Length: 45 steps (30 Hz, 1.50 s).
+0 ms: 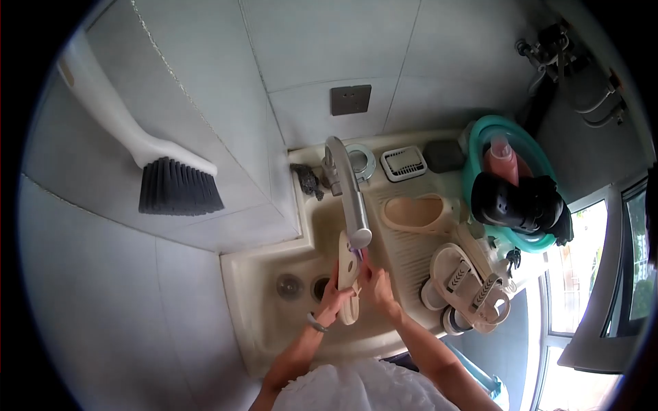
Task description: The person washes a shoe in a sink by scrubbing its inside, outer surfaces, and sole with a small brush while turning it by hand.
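My left hand (334, 296) is wrapped round a beige shoe (348, 264), which it holds lengthwise over the sink (264, 325), below the faucet (351, 205). Right of the shoe, my right hand (376, 284) is closed on a small brush (363, 256) with a pinkish handle and a purple part. The brush head lies against the shoe's side, just under the spout. Its bristles are too small to make out.
A beige clog (418, 212) and sandals (456, 281) lie on the ribbed drainboard at the right. Behind them stands a teal basin (480, 154) with a pink bottle (502, 164) and black items. A soap dish (403, 164) sits at the back. A large brush (179, 185) hangs at the left wall.
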{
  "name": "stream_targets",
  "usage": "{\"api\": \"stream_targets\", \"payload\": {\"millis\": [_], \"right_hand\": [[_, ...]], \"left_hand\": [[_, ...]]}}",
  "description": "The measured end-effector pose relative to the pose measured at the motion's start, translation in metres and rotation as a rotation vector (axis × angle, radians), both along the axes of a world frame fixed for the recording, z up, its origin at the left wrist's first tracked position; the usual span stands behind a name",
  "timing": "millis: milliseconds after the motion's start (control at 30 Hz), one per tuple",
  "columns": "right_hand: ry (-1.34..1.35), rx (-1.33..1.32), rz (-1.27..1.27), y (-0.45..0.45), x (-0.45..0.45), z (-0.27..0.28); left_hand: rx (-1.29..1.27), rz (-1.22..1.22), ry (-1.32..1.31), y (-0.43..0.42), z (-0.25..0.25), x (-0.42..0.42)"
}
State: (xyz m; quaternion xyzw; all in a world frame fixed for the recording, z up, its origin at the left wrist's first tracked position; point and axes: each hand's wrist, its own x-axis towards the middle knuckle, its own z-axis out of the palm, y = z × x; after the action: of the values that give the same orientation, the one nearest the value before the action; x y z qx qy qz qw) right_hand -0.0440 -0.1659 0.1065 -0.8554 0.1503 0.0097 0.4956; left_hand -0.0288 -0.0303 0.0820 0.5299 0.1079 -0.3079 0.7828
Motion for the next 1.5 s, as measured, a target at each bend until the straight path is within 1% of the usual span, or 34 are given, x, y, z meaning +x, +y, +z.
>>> {"api": "stream_targets", "payload": {"millis": [33, 67, 100, 133, 167, 233, 267, 400, 433, 467, 533, 567, 633, 667, 733, 767, 800, 833, 867, 900, 933, 1000, 1067, 1100, 1133, 1167, 1233, 1267, 1300, 1333, 1367, 1400, 1467, 1500], "right_hand": [[-0.004, 0.011, -0.009, -0.002, 0.005, 0.002], [-0.096, -0.045, 0.009, 0.001, -0.006, -0.006], [-0.120, -0.047, 0.054, 0.012, -0.018, 0.014], [-0.260, -0.075, 0.072, 0.018, -0.023, 0.011], [-0.399, -0.111, 0.089, 0.023, -0.028, 0.008], [-0.310, -0.128, 0.074, 0.018, -0.017, -0.003], [-0.038, -0.081, 0.078, 0.013, -0.010, -0.007], [-0.111, -0.020, 0.036, 0.017, 0.011, -0.013], [-0.077, -0.042, 0.046, 0.019, 0.012, -0.011], [-0.044, 0.024, 0.057, 0.020, 0.010, -0.007], [-0.138, -0.006, 0.099, 0.027, -0.008, 0.018], [-0.134, -0.005, 0.101, 0.029, -0.011, 0.016], [-0.187, -0.069, 0.097, 0.027, -0.012, 0.005], [-0.110, -0.030, 0.053, 0.018, 0.002, -0.006], [-0.074, -0.095, 0.042, -0.001, 0.025, -0.031], [-0.066, -0.114, 0.035, -0.010, 0.034, -0.043], [-0.061, 0.006, -0.029, -0.019, 0.043, -0.043], [-0.015, 0.214, -0.034, -0.022, 0.045, -0.043], [0.035, 0.424, -0.057, -0.025, 0.047, -0.044], [0.092, 0.617, -0.095, -0.029, 0.049, -0.045], [0.322, 0.853, -0.085, -0.034, 0.048, -0.021], [0.296, 0.873, -0.106, -0.030, 0.044, -0.012], [0.275, 0.895, -0.136, -0.032, 0.042, -0.015], [0.257, 0.813, -0.156, -0.032, 0.042, -0.022], [0.241, 0.732, -0.173, -0.032, 0.041, -0.033], [0.244, 0.736, -0.174, -0.030, 0.041, -0.050], [0.083, 0.630, -0.067, -0.026, 0.041, -0.105], [0.003, 0.576, -0.014, -0.024, 0.041, -0.117], [0.003, 0.577, -0.014, -0.023, 0.040, -0.112], [-0.064, 0.306, 0.019, -0.023, 0.038, -0.095], [-0.127, 0.034, 0.048, -0.022, 0.033, -0.079], [-0.126, 0.033, 0.044, -0.019, 0.026, -0.061], [-0.125, -0.005, -0.133, -0.008, 0.010, -0.016], [-0.078, 0.055, -0.148, -0.003, 0.000, 0.007]], "left_hand": [[0.044, 0.020, -0.034, 0.001, -0.025, 0.000], [-0.039, 0.045, -0.125, 0.009, -0.051, 0.003], [0.004, 0.047, -0.054, 0.014, -0.045, 0.013], [0.048, 0.048, 0.025, 0.016, -0.039, 0.018], [0.002, 0.051, -0.003, 0.015, -0.043, 0.018], [0.036, 0.049, -0.051, 0.008, -0.053, 0.009], [0.079, 0.045, -0.090, 0.008, -0.058, 0.000], [-0.042, 0.017, -0.117, 0.012, -0.027, 0.011], [0.022, -0.004, -0.150, 0.015, -0.023, 0.012], [0.032, -0.006, -0.154, 0.022, -0.032, 0.011], [0.013, 0.023, -0.261, 0.033, -0.059, 0.013], [-0.083, 0.075, -0.108, 0.037, -0.069, 0.014], [-0.054, 0.027, -0.141, 0.034, -0.039, 0.015], [-0.022, -0.017, -0.177, 0.033, -0.025, 0.015], [0.006, -0.045, -0.160, 0.037, -0.024, 0.002], [0.006, -0.054, -0.207, 0.041, -0.026, -0.003], [0.006, -0.065, -0.255, 0.043, -0.025, -0.002], [-0.059, 0.016, -0.190, 0.040, -0.017, -0.003], [-0.062, 0.020, -0.197, 0.041, -0.020, 0.000], [0.010, -0.125, -0.229, 0.044, -0.027, 0.003], [0.081, -0.271, -0.261, 0.046, -0.031, 0.004], [0.009, -0.268, -0.253, 0.041, -0.030, 0.006], [-0.038, -0.442, -0.205, 0.056, -0.043, 0.021], [-0.089, -0.404, -0.224, 0.061, -0.048, 0.027], [-0.186, -0.293, -0.023, 0.058, -0.028, 0.031], [0.000, -0.283, 0.000, 0.052, -0.009, 0.038], [0.187, -0.269, 0.018, 0.036, 0.007, 0.050], [0.457, -0.330, -0.115, 0.030, 0.001, 0.054], [0.727, -0.390, -0.248, 0.027, -0.005, 0.060], [0.817, -0.428, -0.218, 0.025, -0.010, 0.071], [0.848, -0.284, -0.434, 0.019, -0.023, 0.071], [0.869, -0.132, -0.647, 0.012, -0.032, 0.070], [0.878, -0.110, -0.660, 0.002, -0.012, 0.073], [0.886, -0.087, -0.672, -0.001, -0.005, 0.075]]}}
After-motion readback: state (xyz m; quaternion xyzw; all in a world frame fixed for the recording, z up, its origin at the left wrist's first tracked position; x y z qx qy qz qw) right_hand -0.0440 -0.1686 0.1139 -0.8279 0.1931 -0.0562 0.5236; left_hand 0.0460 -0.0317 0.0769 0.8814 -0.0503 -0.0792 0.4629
